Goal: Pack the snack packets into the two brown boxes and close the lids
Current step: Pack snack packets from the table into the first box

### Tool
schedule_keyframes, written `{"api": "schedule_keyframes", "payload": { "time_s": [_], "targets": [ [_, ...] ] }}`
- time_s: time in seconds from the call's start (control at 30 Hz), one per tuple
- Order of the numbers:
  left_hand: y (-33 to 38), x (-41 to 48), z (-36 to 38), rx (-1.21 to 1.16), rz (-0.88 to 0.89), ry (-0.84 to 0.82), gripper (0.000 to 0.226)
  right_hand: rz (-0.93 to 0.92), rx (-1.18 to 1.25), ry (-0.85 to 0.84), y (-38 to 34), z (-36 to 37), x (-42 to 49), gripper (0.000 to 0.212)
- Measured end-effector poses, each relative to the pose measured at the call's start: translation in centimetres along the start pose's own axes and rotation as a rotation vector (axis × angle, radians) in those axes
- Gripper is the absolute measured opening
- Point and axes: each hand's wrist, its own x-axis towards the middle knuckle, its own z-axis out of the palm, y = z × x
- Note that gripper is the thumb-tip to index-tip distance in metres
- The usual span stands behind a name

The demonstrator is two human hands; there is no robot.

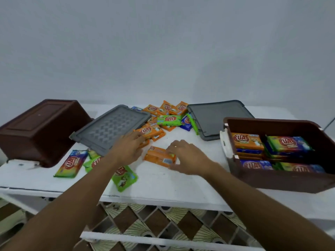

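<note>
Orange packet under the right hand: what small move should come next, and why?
Probably lift the orange packet with the right hand, whose fingers curl round it, and carry it to the open brown box on the right, which holds packets but shows room at the back.

The upturned brown box lies at the left. The open brown box stands at the right, part-filled with stacked packets. Between them lie the left grey lid, the right grey lid, scattered snack packets and one orange packet nearer the front.
</note>
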Motion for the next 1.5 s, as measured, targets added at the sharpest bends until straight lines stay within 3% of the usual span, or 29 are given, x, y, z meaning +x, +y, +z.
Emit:
{"api": "schedule_keyframes", "payload": {
  "time_s": [0.1,0.27,0.4,0.53,0.73,0.83,0.93,1.03,1.13,1.2,1.5],
  "targets": [
    [-1.4,0.6,0.6,-0.013,-0.043,-0.016,0.049,0.073,0.095,-0.032,-1.7,3.3,1.7,0.073],
    [-2.1,2.7,1.0,-0.063,-0.065,-0.010,0.048,0.173,0.105,-0.033,-1.9,2.5,2.9,0.049],
    [-2.7,4.7,1.7,-0.072,-0.069,-0.110,0.056,0.408,0.455,-0.028,-0.4,0.9,2.7,0.034],
    [-2.5,5.6,2.3,-0.077,-0.096,-0.132,0.058,0.520,0.663,-0.055,0.1,-0.3,2.4,0.037],
    [-1.4,5.9,1.3,-0.236,-0.120,-0.075,0.086,0.543,0.774,0.018,-0.6,-3.0,2.4,0.050],
    [-0.3,5.6,-0.1,-0.331,-0.080,-0.036,0.095,0.514,0.828,0.083,-0.6,-5.1,1.9,0.036],
    [1.5,5.7,-2.2,-0.364,-0.033,-0.026,0.083,0.520,0.902,0.145,0.2,-7.7,0.7,0.022],
    [3.7,6.0,-4.1,-0.399,0.003,-0.012,0.083,0.499,0.839,0.198,2.0,-9.7,-1.3,0.013],
    [6.9,6.7,-6.2,-0.423,0.032,0.040,0.081,0.467,0.656,0.214,4.5,-11.7,-4.6,0.051],
    [9.3,7.4,-7.6,-0.386,0.066,0.056,0.077,0.465,0.483,0.198,6.7,-12.8,-6.8,0.062],
    [23.0,11.2,-9.5,-0.176,0.314,0.121,0.073,0.472,0.277,-0.049,18.3,-13.8,-17.5,0.059]
  ]
}}
